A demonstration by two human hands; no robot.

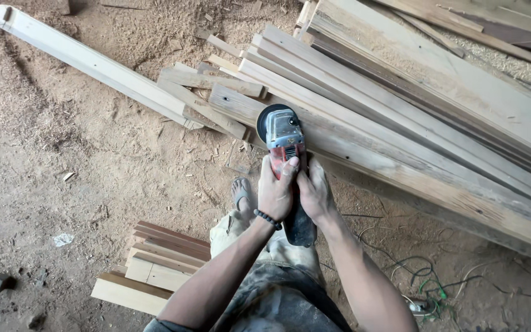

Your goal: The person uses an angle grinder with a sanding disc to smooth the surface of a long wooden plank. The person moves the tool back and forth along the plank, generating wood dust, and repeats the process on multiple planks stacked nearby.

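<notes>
we hold a red and grey angle grinder with a round black disc guard (283, 136) in both hands, out in front of us over the sawdust-covered dirt floor (62, 141). our left hand (276, 192), with a dark beaded bracelet (268, 219) at the wrist, is closed around the red body of the tool from the left, fingers curled over its top. our right hand (316, 192) is closed on the same body from the right, just beside the left, the two touching. the disc end lies against the near edge of a long weathered wooden plank (364, 154) that slants down to the right at the front of a stack of long boards (437, 92). a pale squared timber post with a pointed end (93, 61) lies well apart to the upper left. a small pile of short reddish and pale wood offcuts (155, 264) sits near our left knee, and our sandalled foot (242, 193) shows just below the left hand. tangled green and black wires (425, 286) lie on the ground to the right.
</notes>
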